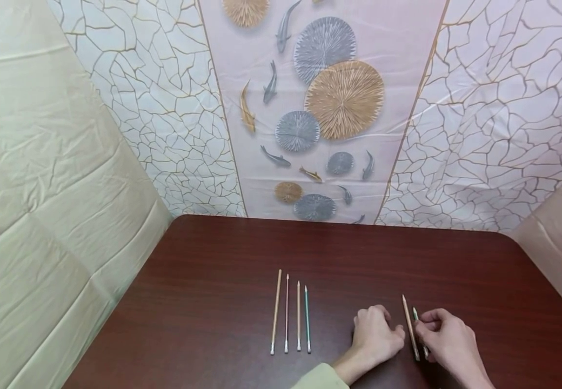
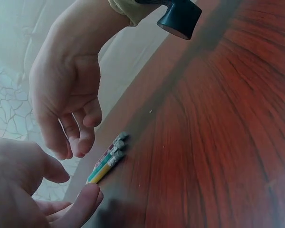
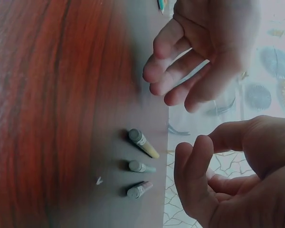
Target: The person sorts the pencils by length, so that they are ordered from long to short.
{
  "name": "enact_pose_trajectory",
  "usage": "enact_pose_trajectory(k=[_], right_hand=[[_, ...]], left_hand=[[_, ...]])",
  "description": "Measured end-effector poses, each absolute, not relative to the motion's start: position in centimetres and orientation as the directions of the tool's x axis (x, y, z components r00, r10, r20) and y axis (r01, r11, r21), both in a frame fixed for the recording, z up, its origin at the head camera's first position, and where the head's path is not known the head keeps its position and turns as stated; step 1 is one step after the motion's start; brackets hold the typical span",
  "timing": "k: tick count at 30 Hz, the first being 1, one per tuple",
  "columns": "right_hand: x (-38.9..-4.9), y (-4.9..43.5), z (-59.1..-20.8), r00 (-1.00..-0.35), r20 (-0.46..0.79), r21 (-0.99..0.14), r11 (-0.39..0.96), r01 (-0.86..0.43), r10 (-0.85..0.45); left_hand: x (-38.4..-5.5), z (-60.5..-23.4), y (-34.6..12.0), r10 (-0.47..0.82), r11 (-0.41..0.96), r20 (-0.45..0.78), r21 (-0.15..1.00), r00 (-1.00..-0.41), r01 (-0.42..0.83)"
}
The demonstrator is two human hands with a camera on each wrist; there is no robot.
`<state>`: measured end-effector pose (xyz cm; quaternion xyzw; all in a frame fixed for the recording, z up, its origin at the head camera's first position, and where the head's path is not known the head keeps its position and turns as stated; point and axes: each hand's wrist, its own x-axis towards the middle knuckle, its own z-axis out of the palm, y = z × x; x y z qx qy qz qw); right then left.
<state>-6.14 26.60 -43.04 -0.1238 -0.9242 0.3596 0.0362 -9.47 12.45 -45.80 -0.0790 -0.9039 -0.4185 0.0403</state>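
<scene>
To the right on the table, a yellow-tan pencil and a green pencil lie side by side, tips away from me. A pinkish-red pencil beside them shows in the right wrist view; my right hand hides it in the head view. My left hand, fingers loosely bent, is just left of the yellow-tan pencil, its thumb close by. On the other side, my right hand hovers near the green pencil with loosely bent fingers. Neither hand visibly grips a pencil.
Left of my hands, several pencils lie in a spaced row: a long tan pencil, a dark red pencil, a shorter tan pencil and a teal pencil. The dark wooden table meets patterned cloth at its back edge.
</scene>
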Motion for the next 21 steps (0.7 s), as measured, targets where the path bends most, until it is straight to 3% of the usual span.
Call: enact_pose_trajectory(k=[21], right_hand=[[-5.7, 27.7, -44.1, -0.967, -0.035, -0.685, 0.698, 0.207, 0.252]], left_hand=[[-9.2, -46.7, 15.2, 0.098, 0.676, 0.144, 0.716, -0.985, 0.172]])
